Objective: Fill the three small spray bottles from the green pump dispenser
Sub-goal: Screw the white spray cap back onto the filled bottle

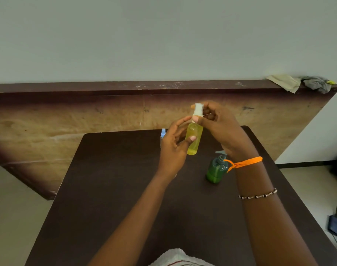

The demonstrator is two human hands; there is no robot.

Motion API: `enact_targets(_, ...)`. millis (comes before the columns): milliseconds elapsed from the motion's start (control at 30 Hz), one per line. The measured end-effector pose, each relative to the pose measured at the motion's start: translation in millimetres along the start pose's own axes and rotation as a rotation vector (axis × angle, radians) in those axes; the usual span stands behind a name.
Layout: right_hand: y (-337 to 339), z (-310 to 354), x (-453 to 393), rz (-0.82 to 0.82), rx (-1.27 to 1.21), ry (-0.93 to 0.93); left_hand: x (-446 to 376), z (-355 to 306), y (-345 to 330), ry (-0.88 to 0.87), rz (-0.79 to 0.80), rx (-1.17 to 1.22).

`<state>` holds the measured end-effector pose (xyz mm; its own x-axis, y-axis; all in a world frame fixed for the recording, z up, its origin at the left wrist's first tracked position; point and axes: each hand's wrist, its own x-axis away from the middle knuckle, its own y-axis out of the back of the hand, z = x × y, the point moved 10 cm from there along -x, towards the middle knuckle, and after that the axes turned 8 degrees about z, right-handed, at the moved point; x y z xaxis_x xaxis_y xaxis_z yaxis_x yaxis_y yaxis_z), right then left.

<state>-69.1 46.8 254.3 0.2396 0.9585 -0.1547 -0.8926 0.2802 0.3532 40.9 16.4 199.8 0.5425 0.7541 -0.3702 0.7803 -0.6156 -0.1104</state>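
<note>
At the near edge, a strip of white ribbed cloth (178, 259) shows at the bottom of the view, lying over the dark brown bench (110, 198); both forearms reach forward over the bench top; the right forearm carries a beaded bracelet (258, 196) and, farther up at the wrist, an orange thread (244, 162); on the floor at the near right lies a small dark blue device (335, 225) with a cable attached; right of centre on the bench stands the green pump dispenser (216, 168), upright, partly overlapped by the right wrist; above the bench, held clear of it, is a yellow spray bottle (194, 138), roughly upright and tilted slightly, with yellowish liquid visible inside; the left hand (173, 148) grasps its body, thumb pressed on the front and fingers curled behind; the right hand (219, 123) pinches the white spray cap (198, 110) at the bottle's top between thumb and fingers; just beyond the left hand, a blue-capped spray bottle (162, 134) stands on the bench, mostly hidden; a third bottle cannot be made out; behind the bench runs a worn wooden panel (67, 127) topped by a dark ledge (125, 87); at the ledge's far right lie a beige cloth (284, 82) and a grey rag (316, 84).
</note>
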Motion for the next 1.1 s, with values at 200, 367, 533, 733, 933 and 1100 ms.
enact_targets(200, -2.1, 7.2, -8.7, 0.231, -0.027, 0.024, 0.2, 9.6, 0.1, 0.067, 0.015, 0.07)
enact_targets(367, -1.6, 14.9, -9.1, 0.262, -0.076, 0.047, -3.2, 8.4, 0.5, 0.072, 0.012, 0.128)
enact_targets(533, -2.5, 13.3, -6.1, 0.264, -0.137, 0.054, -4.5, 7.0, 1.8, 0.072, 0.03, 0.178)
enact_targets(733, 3.2, 12.6, 0.5, 0.171, -0.118, 0.042, -2.4, 1.6, 1.3, 0.068, 0.018, 0.148)
enact_targets(933, 5.7, 10.4, 4.5, -0.045, 0.004, 0.01, -0.1, -9.6, 0.4, 0.007, -0.021, 0.085)
enact_targets(1100, 4.2, 13.3, 4.1, 0.001, 0.038, -0.004, -0.9, -9.1, -0.2, 0.022, 0.016, 0.103)
